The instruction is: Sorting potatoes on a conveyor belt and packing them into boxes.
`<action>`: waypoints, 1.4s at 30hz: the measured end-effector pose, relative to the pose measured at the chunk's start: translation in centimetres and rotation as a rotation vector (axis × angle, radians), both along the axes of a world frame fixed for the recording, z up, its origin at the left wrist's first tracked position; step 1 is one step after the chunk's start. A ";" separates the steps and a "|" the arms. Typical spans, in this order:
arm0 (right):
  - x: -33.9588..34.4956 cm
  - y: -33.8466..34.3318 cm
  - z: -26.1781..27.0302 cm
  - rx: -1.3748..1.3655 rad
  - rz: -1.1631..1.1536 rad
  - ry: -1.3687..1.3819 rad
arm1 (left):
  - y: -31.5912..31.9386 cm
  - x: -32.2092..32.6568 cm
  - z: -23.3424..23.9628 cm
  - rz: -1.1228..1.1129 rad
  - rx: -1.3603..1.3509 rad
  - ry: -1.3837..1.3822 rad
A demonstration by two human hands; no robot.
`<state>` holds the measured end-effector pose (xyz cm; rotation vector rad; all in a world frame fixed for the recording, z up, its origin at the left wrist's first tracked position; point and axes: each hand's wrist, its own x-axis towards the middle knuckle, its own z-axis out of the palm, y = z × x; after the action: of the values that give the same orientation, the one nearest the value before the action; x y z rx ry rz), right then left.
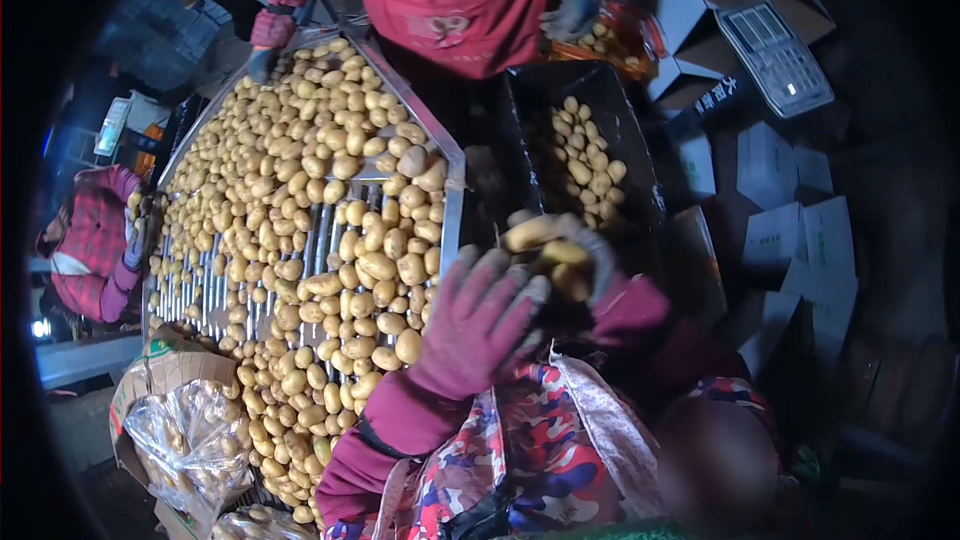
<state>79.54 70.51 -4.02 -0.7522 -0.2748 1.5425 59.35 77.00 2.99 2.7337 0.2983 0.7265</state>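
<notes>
My right hand (596, 259), in a grey-palmed work glove, is curled around several potatoes (566, 253) in front of my apron. Beside it, to the left, my left hand (480, 315) wears a pinkish-purple glove and shows its back. Its fingers are extended toward the held potatoes, and the palm side is hidden. Left of it spreads a metal roller sorting table (322, 232) covered with potatoes (375, 266). Just beyond my hands is a black-lined crate (525, 142) with a small heap of potatoes (589, 157) inside.
Across the table stands a person in a red apron (457, 7), one gloved hand (262, 65) at the potatoes. Another person (97, 240) is at the far left. A box with clear plastic-bagged potatoes (184, 435) sits lower left. White cartons (765, 165) and a digital scale (776, 56) are on the right.
</notes>
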 end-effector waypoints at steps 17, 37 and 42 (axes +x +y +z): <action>18.2 -5.6 -12.7 -0.360 -0.479 -0.646 | -1.0 -19.2 -5.5 0.919 -0.101 0.388; -14.9 20.5 0.5 0.589 0.752 -2.616 | -4.5 -23.9 -8.9 1.024 -0.294 0.538; -23.5 17.5 2.8 1.173 1.034 -2.012 | -4.5 -23.8 -9.1 1.029 -0.292 0.515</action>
<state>56.09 88.04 -1.22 -0.8824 -3.0213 0.4647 35.54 72.46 -6.12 2.2935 1.8191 0.1067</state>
